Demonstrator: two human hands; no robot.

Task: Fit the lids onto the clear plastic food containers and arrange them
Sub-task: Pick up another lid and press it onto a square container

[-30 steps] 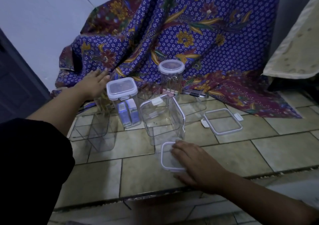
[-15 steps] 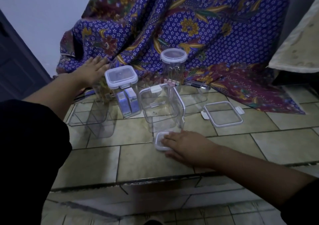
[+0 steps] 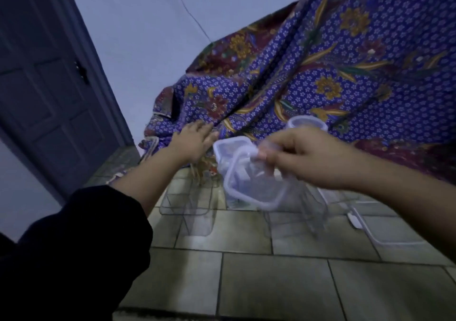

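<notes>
My right hand (image 3: 313,158) pinches a small square lid (image 3: 256,185) with a white rim and holds it up in the air, tilted, in front of the containers. Behind it stands a lidded square container (image 3: 229,148), and a lidded round jar (image 3: 307,123) shows above my right hand. My left hand (image 3: 195,140) reaches far back with straight fingers, touching the patterned cloth beside the lidded square container. An open clear container (image 3: 195,212) stands on the tiles below my left forearm. Another clear container (image 3: 311,212) is blurred below my right hand.
A purple flowered cloth (image 3: 345,74) hangs over the back and right. A flat rectangular lid (image 3: 380,232) lies on the tiled floor (image 3: 271,278) at the right. A dark door (image 3: 47,94) stands at the left beside the pale wall.
My right hand has picked the small square lid up off the tiles and raised it. The camera has tilted upward and moved closer. My left hand stays at the cloth.
</notes>
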